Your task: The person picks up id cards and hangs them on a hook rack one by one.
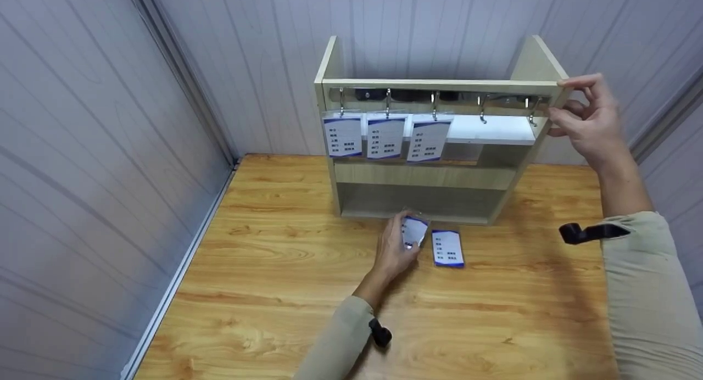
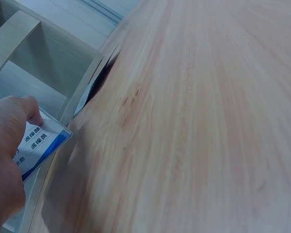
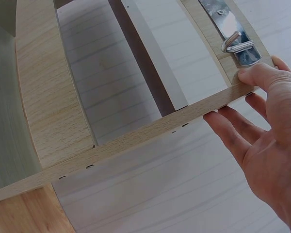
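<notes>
A person's left grip (image 1: 393, 247) pinches a badge (image 1: 415, 230) in front of a wooden shelf (image 1: 420, 175); the right grip (image 1: 593, 119) clasps its upper right corner. Three hanging badges (image 1: 386, 138) line its front.

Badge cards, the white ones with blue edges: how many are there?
5. Three badge cards hang from the three leftmost hooks, one card is in the left hand's grip, one card lies on the table. More could hide behind these.

head: above, downward, farthest | left wrist: close, over tabletop (image 2: 184, 121) | right wrist: close, facing shelf (image 3: 46, 87) | all share shelf
</notes>
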Demonstrator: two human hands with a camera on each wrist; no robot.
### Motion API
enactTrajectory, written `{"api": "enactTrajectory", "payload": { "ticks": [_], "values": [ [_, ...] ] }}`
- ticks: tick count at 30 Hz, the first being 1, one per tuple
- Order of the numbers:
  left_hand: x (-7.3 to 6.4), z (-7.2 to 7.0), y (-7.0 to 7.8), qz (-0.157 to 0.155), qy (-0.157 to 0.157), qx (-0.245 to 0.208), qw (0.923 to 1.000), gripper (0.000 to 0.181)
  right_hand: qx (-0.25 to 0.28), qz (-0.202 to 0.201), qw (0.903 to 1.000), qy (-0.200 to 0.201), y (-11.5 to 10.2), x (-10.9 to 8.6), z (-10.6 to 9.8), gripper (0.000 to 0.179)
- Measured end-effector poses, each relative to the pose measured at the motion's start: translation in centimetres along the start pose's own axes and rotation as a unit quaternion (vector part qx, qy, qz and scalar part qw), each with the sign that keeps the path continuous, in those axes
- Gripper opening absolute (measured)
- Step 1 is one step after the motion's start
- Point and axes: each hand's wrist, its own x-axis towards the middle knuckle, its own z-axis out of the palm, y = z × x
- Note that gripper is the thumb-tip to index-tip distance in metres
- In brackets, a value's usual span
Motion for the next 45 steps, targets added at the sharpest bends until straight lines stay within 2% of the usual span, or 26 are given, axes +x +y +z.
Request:
{"api": "enactTrajectory", "payload": {
  "ticks": [5, 13, 17, 29, 35, 45],
  "values": [
    [0.0, -0.4, 1.0, -0.002, -0.006, 0.007, 1.0000, 0.075, 0.006, -0.006, 1.0000, -0.003, 0.0, 0.0, -0.1, 0.045],
    [-0.1, -0.5, 1.5, -0.022, -0.022, -0.003, 0.9995, 0.075, -0.003, -0.002, 1.0000, -0.004, 0.1, 0.0, -0.2, 0.045],
    [0.0, -0.5, 1.7, -0.020, -0.022, -0.015, 0.9995, 0.074, -0.008, -0.002, 1.0000, -0.004, 0.0, 0.1, -0.2, 0.045],
    [0.6, -0.5, 3.2, 0.048, -0.002, -0.027, 0.9985, 0.074, -0.018, -0.006, 0.9998, -0.004, 0.0, 0.1, -0.1, 0.043],
    [1.2, -0.5, 4.1, 0.078, 0.006, -0.029, 0.9965, 0.073, 0.003, -0.002, 1.0000, 0.000, 0.1, 0.2, 0.0, 0.045],
    [2.7, -0.6, 5.6, 0.109, 0.022, -0.046, 0.9928, 0.072, 0.001, -0.003, 1.0000, -0.001, 0.1, 0.1, -0.1, 0.045]
  ]
}}
